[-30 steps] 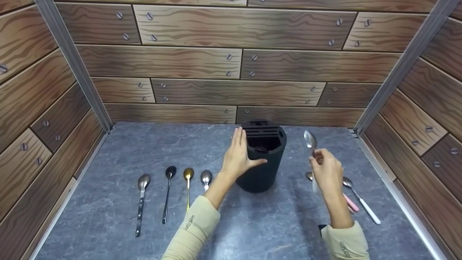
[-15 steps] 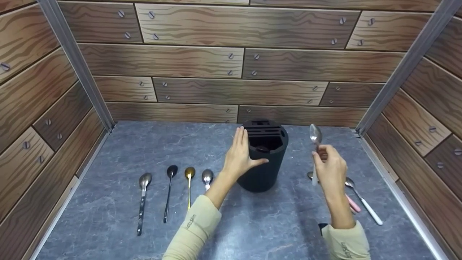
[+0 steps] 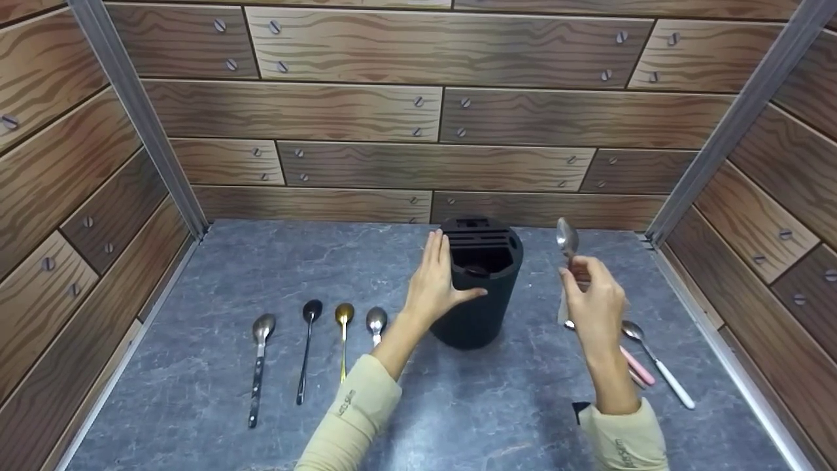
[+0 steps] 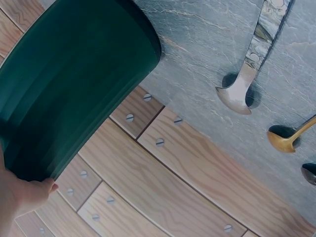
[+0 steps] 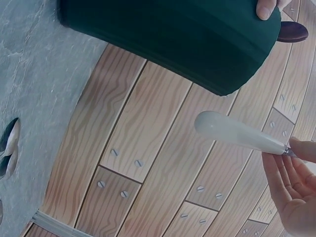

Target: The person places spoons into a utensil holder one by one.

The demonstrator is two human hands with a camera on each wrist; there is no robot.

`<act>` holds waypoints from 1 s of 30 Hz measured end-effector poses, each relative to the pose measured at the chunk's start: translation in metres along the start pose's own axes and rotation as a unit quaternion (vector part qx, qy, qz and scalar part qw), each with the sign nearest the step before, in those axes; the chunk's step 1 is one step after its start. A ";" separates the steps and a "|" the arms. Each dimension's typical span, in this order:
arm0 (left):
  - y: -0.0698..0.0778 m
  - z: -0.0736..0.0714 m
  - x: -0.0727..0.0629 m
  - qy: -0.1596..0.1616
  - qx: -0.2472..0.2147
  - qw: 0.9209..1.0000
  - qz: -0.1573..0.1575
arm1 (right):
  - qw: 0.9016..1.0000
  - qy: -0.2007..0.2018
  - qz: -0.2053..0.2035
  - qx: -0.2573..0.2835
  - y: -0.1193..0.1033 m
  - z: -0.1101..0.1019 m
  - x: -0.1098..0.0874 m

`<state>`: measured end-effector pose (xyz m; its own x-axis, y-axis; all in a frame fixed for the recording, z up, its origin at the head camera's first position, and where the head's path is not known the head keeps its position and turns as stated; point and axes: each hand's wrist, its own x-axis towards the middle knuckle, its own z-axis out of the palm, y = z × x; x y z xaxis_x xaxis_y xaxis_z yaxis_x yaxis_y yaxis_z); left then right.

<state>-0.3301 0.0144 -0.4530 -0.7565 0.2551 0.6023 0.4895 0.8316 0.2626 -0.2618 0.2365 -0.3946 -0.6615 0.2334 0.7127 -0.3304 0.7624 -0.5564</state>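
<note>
A dark green-black cutlery holder (image 3: 467, 314) stands upright, slots and a wide opening in its top. My left hand (image 3: 430, 281) rests on its left side near the rim, fingers straight and thumb stretched across the front. A dark oval end (image 5: 293, 32) of some utensil sticks out of the holder's top in the right wrist view. To the right of the holder and apart from it, my right hand (image 3: 595, 304) pinches a spoon (image 3: 567, 235) in the air by its neck. The bowl points up; the pale, rounded handle (image 5: 232, 131) hangs down below the fingers.
On the left lie a black-handled spoon (image 3: 257, 373), a thin black spoon (image 3: 306, 353), a gold spoon (image 3: 344, 314) and a silver spoon (image 3: 376, 319) partly behind my left forearm. Under my right arm are a pink-handled spoon (image 3: 639, 367) and a white-handled spoon (image 3: 673, 383). Wood-patterned walls surround the table.
My right hand has raised the spoon a little, shifting right and then slightly back left, and its handle has swung. My left hand and the holder look still.
</note>
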 end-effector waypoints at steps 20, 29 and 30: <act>0.000 0.000 -0.001 -0.003 -0.009 1.000 -0.006 | 0.997 0.034 -0.045 0.051 -0.010 0.007 0.006; -0.001 0.000 0.000 -0.004 -0.002 1.000 -0.001 | 0.994 0.057 -0.066 0.072 -0.023 0.008 0.016; -0.001 0.000 0.000 -0.003 -0.002 1.000 0.000 | 0.993 0.059 -0.069 0.076 -0.025 0.009 0.017</act>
<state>-0.3301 0.0135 -0.4533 -0.7594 0.2577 0.5974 0.4910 0.8295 0.2663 -0.2706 0.2161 -0.3725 -0.5218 0.2090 0.8271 -0.5164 0.6943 -0.5012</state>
